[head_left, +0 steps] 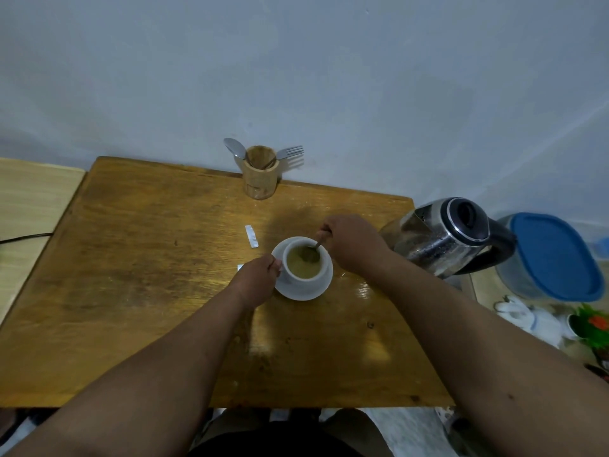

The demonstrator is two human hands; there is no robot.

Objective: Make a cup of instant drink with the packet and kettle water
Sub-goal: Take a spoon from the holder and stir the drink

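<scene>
A white cup (304,281) full of pale brown drink stands on a white saucer (296,293) in the middle of the wooden table (148,275). My left hand (255,280) grips the cup's left side at the handle. My right hand (351,244) pinches a metal spoon (316,247) whose bowl dips into the drink at the cup's far right. A torn white packet piece (251,236) lies on the table left of the saucer; another white scrap (240,267) peeks out beside my left hand. The steel kettle (445,237) stands at the table's right edge.
A wooden holder (260,176) with a spoon and a fork stands at the table's far edge against the wall. A container with a blue lid (557,257) sits right of the kettle. A cable (23,238) runs over the lighter surface on the left.
</scene>
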